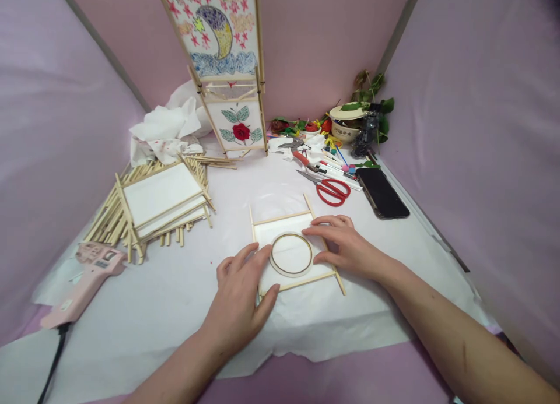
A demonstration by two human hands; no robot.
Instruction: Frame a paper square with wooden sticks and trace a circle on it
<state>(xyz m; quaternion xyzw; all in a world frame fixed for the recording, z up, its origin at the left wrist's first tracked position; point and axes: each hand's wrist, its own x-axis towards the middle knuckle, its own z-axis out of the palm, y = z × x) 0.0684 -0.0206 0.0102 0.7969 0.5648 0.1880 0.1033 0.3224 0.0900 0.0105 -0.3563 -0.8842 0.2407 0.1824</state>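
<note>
Ring (pixel 290 273) lies flat on our white panel (pixel 265 236), whose 4 edge sticks (pixel 306 281) look joined already. We have our left hand (pixel 238 290) and right hand (pixel 347 245) loosely open beside it; the panel appears unmarked yet.

This looks like a small craft workspace: a white-covered worktop (pixel 175 311) closed in by pale purple cloth (pixel 476 118) at the sides and a pink backdrop (pixel 332 48). A pink glue gun (pixel 83 290), a heap of wooden sticks (pixel 107 214) and red-handled scissors (pixel 333 192) show handwork, as do a small stick frame (pixel 301 282) and a tall stick structure (pixel 227 65) with coloured drawings. Home or studio, I cannot tell.
</note>
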